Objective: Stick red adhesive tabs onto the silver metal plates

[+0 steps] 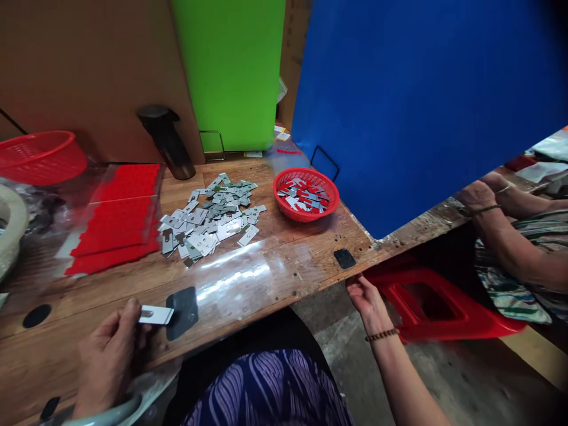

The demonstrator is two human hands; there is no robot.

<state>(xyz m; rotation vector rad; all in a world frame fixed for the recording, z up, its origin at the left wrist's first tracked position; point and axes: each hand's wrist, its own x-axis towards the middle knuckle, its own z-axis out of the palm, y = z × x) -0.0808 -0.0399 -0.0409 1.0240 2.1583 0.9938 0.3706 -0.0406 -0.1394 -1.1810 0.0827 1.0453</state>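
My left hand [109, 355] pinches a small flat metal plate [155, 315] just above the near edge of the wooden table [275, 272], beside a dark square pad [183, 310]. My right hand [366, 299] reaches off the table's right edge and curls its fingers under the edge, near a red plastic stool [435, 305]; whether it grips anything is unclear. A pile of several similar metal plates [213, 219] lies mid-table. A small red basket [306, 194] holds more plates.
Red sheets [118, 219] under clear plastic lie at left, with another red basket [39, 155] behind. A black cylinder [166, 142] leans by a brown board; green [231, 71] and blue [421, 100] panels stand behind. Another person's arms [501, 225] are at right.
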